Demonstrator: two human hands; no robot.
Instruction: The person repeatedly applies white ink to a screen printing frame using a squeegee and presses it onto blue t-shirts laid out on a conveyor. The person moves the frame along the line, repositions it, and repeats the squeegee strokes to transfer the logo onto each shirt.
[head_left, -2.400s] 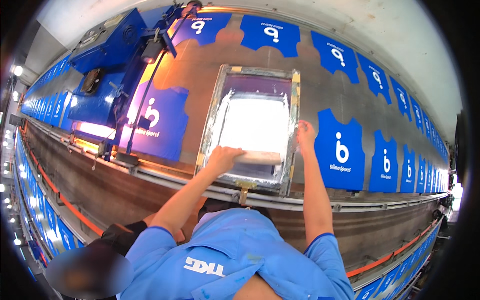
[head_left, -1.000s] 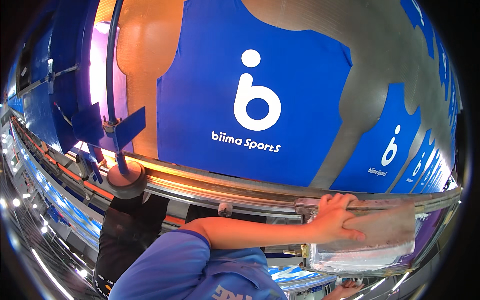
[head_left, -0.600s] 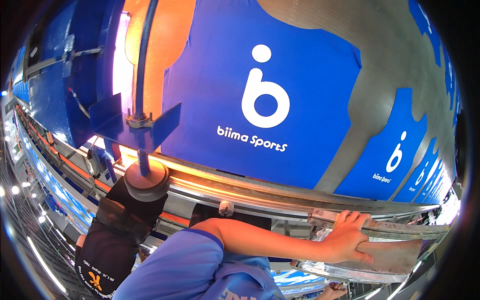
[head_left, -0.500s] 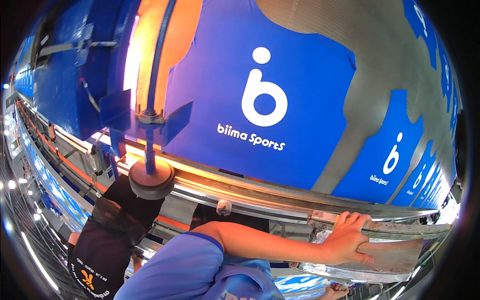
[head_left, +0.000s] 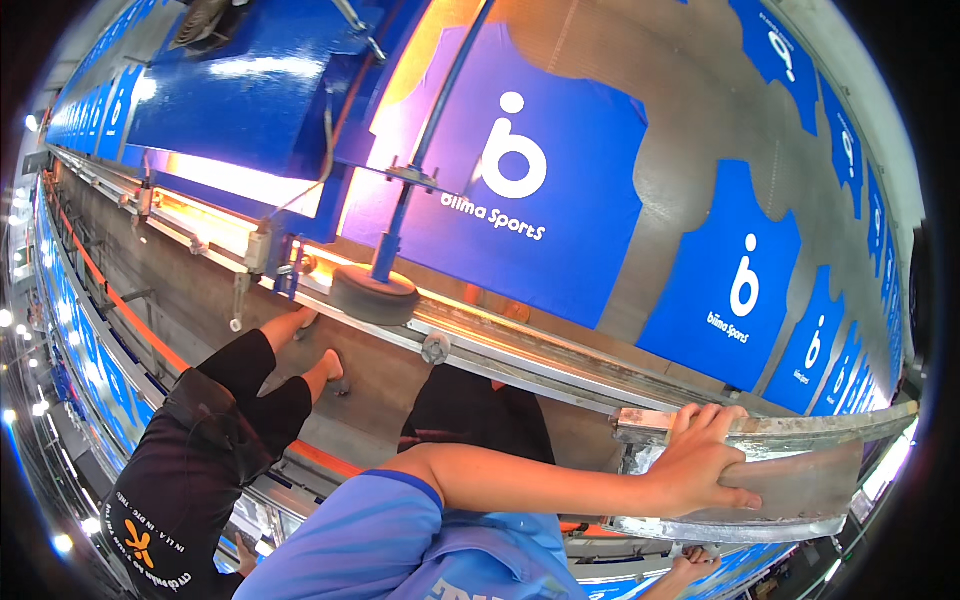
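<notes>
My left arm, in a blue sleeve, reaches right to a long metal-edged frame with a greyish panel, which looks like a printing screen [head_left: 800, 490]. White smears and silvery edging show on it. My left hand [head_left: 700, 460] is closed on it, with its fingers over the upper bar and its thumb on the panel. Below the frame's lower edge, my right hand [head_left: 697, 562] curls against it; part of that hand is hidden. Beyond lies a long table with blue vest-shaped fabric pieces [head_left: 590, 170], each printed in white.
A blue heating machine [head_left: 240, 110], glowing orange-white underneath, stands over the table at left. Its pole ends in a dark round wheel [head_left: 372, 297] by the metal rail [head_left: 520, 365]. A co-worker in black [head_left: 190, 470] is at lower left, beside the aisle floor [head_left: 370, 400].
The heating machine and wheel have moved right, partly over the large vest piece. My view has shifted and turned, showing more aisle floor and the co-worker's legs. Both my hands stay on the frame.
</notes>
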